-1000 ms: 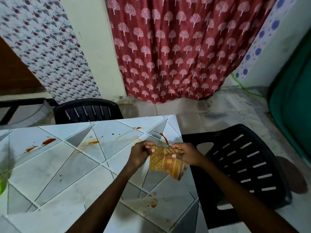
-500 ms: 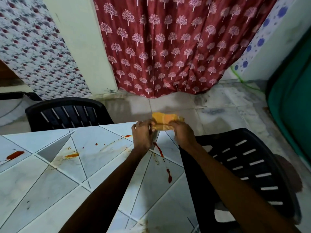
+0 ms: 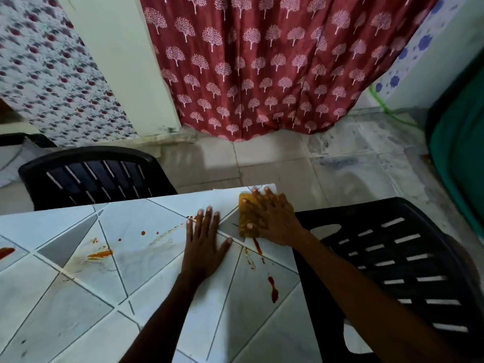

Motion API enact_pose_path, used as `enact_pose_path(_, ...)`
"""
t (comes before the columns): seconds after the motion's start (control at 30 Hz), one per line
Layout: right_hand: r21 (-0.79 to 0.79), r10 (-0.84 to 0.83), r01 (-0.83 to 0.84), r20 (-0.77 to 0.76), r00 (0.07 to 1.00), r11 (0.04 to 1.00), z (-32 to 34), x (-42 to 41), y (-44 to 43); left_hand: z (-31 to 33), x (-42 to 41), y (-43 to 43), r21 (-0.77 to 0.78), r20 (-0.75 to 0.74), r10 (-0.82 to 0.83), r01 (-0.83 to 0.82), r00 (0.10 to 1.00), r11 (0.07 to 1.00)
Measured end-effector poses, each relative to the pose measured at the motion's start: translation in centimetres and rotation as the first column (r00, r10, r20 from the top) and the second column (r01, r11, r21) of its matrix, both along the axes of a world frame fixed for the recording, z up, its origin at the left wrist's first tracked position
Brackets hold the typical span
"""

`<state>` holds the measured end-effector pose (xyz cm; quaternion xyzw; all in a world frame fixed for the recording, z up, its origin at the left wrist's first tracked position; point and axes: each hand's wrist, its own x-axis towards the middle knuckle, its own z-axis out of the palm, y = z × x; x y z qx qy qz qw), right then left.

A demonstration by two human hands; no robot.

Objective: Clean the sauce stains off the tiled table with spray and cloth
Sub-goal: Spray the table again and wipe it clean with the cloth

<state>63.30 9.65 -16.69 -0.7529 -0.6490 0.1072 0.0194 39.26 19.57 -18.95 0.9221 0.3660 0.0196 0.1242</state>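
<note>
Your right hand (image 3: 272, 218) lies flat, fingers straight and spread, pressing the yellow cloth (image 3: 245, 213) onto the far right corner of the tiled table (image 3: 78, 297). Your left hand (image 3: 204, 242) rests palm down just beside it, fingers straight, holding nothing. Red sauce stains (image 3: 273, 285) lie between your forearms, an orange smear (image 3: 100, 254) further left
</note>
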Motion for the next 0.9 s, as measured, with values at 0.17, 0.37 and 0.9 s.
enact_pose_path(0.17,0.013,-0.383,0.384,-0.038,0.923,0.923,-0.9,1.1,4.6,-0.2,0.1,-0.4,0.049,0.008,0.002,-0.002,1.0,0.999)
enact_pose_path(0.37,0.116,-0.436,0.431,0.02,0.9,0.895,-1.3,-1.7,6.4,-0.3,-0.1,-0.2,0.059,-0.011,-0.005,0.006,1.0,0.998)
enact_pose_path(0.9,0.156,-0.418,0.409,0.026,0.908,0.899,-1.8,-4.9,4.9,0.3,0.1,-0.4,0.089,-0.021,0.028,-0.026,0.999,0.996)
